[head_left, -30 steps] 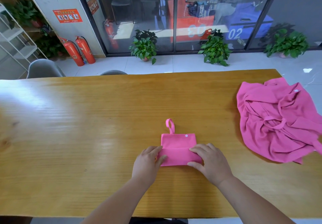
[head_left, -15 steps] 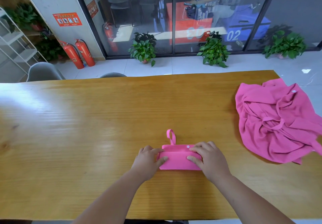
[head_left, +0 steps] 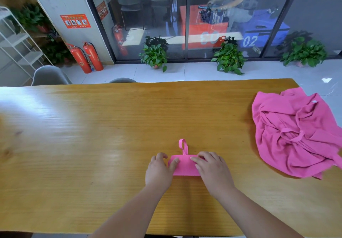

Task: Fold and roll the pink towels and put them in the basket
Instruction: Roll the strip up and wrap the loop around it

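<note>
Rolled farther up-frame than a second ago, the small pink folded cloth towel [head_left: 185, 166] lies lower-centre on the yellow wooden bench [head_left: 92, 126], long axis left-right, equally near the left hand [head_left: 160, 171] and right hand [head_left: 212, 171], whose curled fingers [head_left: 200, 157] grip its ends.

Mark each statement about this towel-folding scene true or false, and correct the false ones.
1. The left hand and the right hand both hold the small folded towel. True.
2. The towel's loop points toward the person. False: it points away, toward the far edge of the table.
3. A crumpled towel heap lies at the table's right end. True.
4. A basket stands beside that heap. False: no basket is in view.
</note>
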